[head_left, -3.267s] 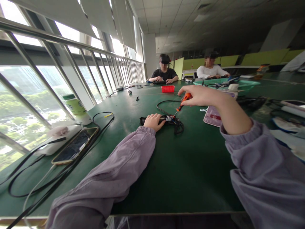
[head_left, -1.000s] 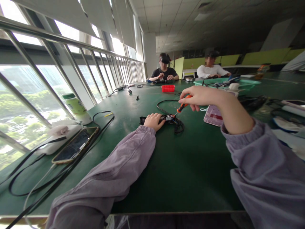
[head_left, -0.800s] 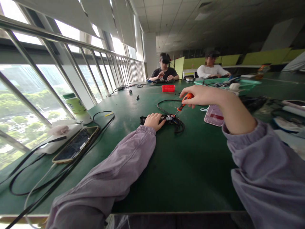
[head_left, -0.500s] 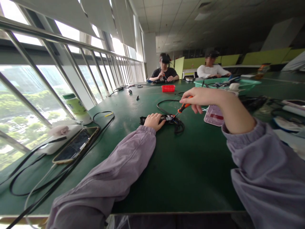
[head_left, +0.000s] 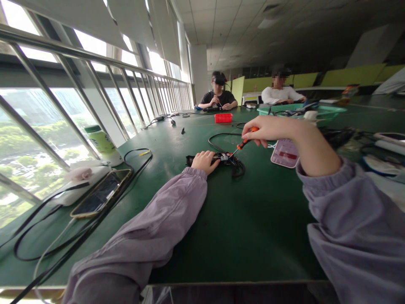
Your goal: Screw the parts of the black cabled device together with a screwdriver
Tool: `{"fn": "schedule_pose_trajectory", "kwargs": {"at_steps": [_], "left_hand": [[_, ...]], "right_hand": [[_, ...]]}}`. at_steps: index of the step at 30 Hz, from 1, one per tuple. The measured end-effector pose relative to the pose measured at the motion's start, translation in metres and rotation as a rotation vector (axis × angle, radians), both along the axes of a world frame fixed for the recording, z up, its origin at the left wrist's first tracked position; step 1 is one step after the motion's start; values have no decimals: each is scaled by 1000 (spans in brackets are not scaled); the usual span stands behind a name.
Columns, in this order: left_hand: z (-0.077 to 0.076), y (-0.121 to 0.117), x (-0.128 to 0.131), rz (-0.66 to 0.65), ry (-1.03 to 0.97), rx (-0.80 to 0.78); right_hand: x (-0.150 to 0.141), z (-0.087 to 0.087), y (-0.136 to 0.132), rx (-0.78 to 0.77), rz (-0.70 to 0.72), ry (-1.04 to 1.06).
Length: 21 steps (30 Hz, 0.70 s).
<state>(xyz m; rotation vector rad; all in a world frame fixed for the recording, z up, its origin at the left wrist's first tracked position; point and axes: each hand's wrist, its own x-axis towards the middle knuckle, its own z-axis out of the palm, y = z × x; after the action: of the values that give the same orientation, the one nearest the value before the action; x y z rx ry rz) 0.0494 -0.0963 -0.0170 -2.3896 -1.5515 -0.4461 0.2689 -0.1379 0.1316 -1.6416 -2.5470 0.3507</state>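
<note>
A black corded device point(head_left: 190, 160) with exposed inner parts and thin wires lies on the green table point(head_left: 253, 228). My left hand point(head_left: 204, 161) is closed over its body and presses it to the tabletop. In my right hand point(head_left: 265, 128) is a screwdriver point(head_left: 244, 143) with an orange and black handle, held at a slant from above. Its tip reaches the open right part of the device; exactly what it touches is too small to tell. The black cord point(head_left: 218, 137) loops behind the device, and more cord bunches at its right end.
A phone point(head_left: 100, 194), a white box point(head_left: 79, 185), a green bottle point(head_left: 103, 143) and cables lie left. Further off are a red basket point(head_left: 223, 118) and a green basket point(head_left: 332, 110). A pink-cased phone point(head_left: 284, 153) lies beside my right hand. Two people sit opposite.
My right hand has shifted slightly to the right and its fingers have turned on the screwdriver handle. My left hand and the device stay in place.
</note>
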Motion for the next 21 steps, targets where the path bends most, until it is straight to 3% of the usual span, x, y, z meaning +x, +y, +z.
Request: {"fn": "schedule_pose_trajectory", "kwargs": {"at_steps": [14,21], "left_hand": [[0,-5,-5,5,24,-10],[5,-21,-11,32,66,-17]], "right_hand": [[35,2,13,33,-99,-11],[15,-6,15,-60,-198,-141]]}}
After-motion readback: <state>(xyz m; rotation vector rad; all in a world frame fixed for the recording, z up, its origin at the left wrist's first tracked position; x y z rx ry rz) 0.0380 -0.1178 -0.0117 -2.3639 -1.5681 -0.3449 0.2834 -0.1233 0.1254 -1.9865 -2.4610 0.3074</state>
